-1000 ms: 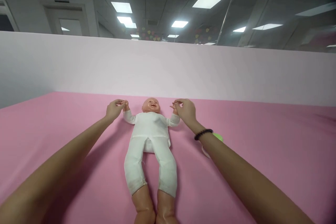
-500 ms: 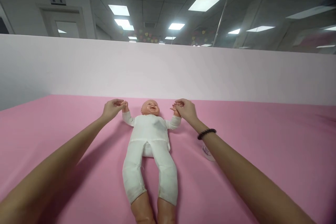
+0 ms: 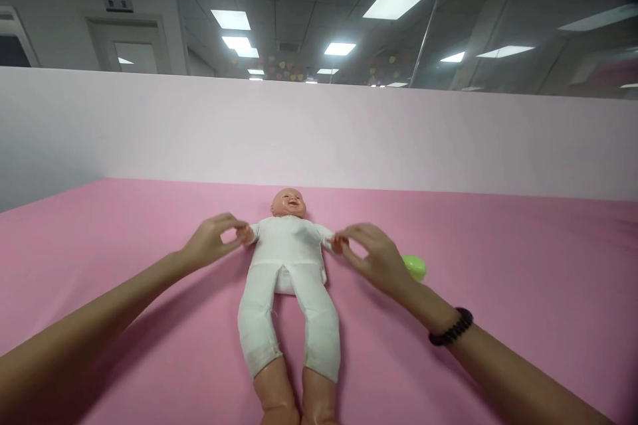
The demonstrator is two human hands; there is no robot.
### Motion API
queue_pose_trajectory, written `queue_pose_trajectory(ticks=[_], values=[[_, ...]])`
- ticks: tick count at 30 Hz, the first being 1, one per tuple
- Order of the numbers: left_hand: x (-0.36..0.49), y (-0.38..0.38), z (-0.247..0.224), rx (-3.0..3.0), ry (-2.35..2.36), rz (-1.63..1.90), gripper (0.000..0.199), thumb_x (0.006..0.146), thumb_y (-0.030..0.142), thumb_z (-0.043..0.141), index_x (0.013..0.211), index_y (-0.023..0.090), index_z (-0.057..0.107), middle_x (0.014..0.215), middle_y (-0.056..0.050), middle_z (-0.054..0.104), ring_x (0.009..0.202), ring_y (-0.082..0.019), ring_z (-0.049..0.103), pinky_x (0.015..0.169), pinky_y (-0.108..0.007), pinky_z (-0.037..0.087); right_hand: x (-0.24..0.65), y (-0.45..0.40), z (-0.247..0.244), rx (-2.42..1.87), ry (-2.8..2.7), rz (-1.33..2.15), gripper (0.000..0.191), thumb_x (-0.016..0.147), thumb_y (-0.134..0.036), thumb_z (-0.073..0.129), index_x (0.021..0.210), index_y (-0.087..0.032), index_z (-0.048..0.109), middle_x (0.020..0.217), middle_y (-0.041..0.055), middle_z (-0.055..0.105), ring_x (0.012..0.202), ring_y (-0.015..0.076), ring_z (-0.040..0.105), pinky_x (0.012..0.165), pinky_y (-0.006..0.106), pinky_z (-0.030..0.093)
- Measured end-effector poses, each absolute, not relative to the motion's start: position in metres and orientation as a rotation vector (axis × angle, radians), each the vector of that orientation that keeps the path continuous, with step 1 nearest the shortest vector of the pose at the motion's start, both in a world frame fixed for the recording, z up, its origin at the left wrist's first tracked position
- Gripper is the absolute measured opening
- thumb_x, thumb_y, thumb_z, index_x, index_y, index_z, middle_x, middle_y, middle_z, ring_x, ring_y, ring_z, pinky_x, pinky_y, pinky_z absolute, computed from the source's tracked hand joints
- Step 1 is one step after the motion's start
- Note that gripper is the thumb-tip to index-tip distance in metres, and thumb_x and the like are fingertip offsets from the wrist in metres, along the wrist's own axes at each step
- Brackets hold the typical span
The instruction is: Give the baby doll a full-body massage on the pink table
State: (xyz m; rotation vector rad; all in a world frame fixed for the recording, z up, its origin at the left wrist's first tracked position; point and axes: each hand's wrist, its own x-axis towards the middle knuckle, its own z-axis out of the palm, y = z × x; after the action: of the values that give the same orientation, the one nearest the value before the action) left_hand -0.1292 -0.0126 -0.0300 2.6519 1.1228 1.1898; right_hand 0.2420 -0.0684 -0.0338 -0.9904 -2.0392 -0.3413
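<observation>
Lightly, the left hand (image 3: 212, 242) and right hand (image 3: 379, 255) reach a baby doll (image 3: 288, 249) lying on a pink-covered table (image 3: 523, 246).
From left to right: the left forearm comes in low from the near left, its fingers and thumb curled narrowly at the doll's small hand (image 3: 244, 234), though grip or mere touch cannot be told. Mid-table, the doll lies on its back, head far, legs near; its stuffed cloth body should handle light and limp, with the torso the surest hold. The right hand, a beaded bracelet (image 3: 451, 327) on its wrist, stands narrowly at the other doll hand (image 3: 339, 244), equally unclear. A green rounded object (image 3: 415, 267) sits just beyond it.
</observation>
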Motion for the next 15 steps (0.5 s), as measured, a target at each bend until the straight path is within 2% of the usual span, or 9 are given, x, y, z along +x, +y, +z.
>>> queue_pose_trajectory(ticks=[2,4,6,8,11,13,15], values=[[-0.121,0.015,-0.021,2.306,1.299,1.467,0.028,0.085,0.039,0.063,0.105,0.022,0.072,0.099,-0.006,0.073,0.089,-0.019,0.067,0.081,-0.030,0.053,0.240,-0.036,-0.016,-1.152,-1.753,-0.232,0.015,0.088,-0.022,0.061,0.101,-0.020,0.069,0.097,0.0053,0.072,0.088,0.0203,0.065,0.080,0.034,0.050],[-0.114,0.048,-0.019,1.975,1.465,1.563,0.033,0.082,0.042,0.065,0.106,0.020,0.072,0.100,-0.006,0.074,0.092,-0.020,0.068,0.081,-0.029,0.053,0.237,0.000,-0.007,-1.361,-1.548,-0.085,0.022,0.083,-0.020,0.063,0.104,-0.020,0.069,0.096,0.0037,0.073,0.085,0.0194,0.068,0.078,0.032,0.051],[-0.107,0.079,-0.025,1.782,1.612,1.460,0.028,0.078,0.040,0.068,0.097,0.019,0.073,0.095,-0.006,0.075,0.093,-0.022,0.068,0.078,-0.029,0.052,0.235,0.036,-0.012,-1.567,-1.483,-0.016,0.020,0.081,-0.019,0.064,0.100,-0.019,0.071,0.097,0.0044,0.074,0.087,0.0201,0.069,0.077,0.030,0.050],[-0.102,0.105,-0.036,1.695,1.726,1.208,0.016,0.073,0.033,0.071,0.080,0.019,0.074,0.085,-0.006,0.075,0.089,-0.024,0.068,0.073,-0.029,0.050,0.232,0.063,-0.027,-1.771,-1.486,0.083,0.015,0.079,-0.015,0.065,0.092,-0.017,0.072,0.096,0.0083,0.074,0.090,0.0224,0.069,0.075,0.030,0.049],[-0.099,0.126,-0.051,1.630,1.787,0.850,0.007,0.067,0.024,0.072,0.062,0.019,0.071,0.071,-0.008,0.073,0.080,-0.026,0.068,0.066,-0.029,0.048,0.229,0.086,-0.054,-1.949,-1.538,0.278,0.012,0.072,-0.005,0.066,0.079,-0.013,0.071,0.080,0.0128,0.073,0.083,0.0253,0.069,0.069,0.029,0.048],[-0.101,0.131,-0.056,1.630,1.773,0.795,0.008,0.066,0.023,0.072,0.059,0.019,0.070,0.071,-0.008,0.073,0.079,-0.025,0.068,0.065,-0.029,0.048,0.229,0.092,-0.065,-1.955,-1.533,0.317,0.017,0.071,-0.003,0.064,0.084,-0.012,0.070,0.077,0.0120,0.072,0.079,0.0238,0.069,0.068,0.028,0.048],[-0.106,0.130,-0.056,1.635,1.727,0.898,0.006,0.067,0.024,0.070,0.065,0.019,0.072,0.076,-0.007,0.074,0.081,-0.024,0.068,0.066,-0.028,0.048,0.234,0.093,-0.071,-1.895,-1.425,0.310,0.028,0.074,-0.007,0.065,0.101,-0.012,0.069,0.084,0.0106,0.073,0.082,0.0214,0.069,0.070,0.027,0.049]])
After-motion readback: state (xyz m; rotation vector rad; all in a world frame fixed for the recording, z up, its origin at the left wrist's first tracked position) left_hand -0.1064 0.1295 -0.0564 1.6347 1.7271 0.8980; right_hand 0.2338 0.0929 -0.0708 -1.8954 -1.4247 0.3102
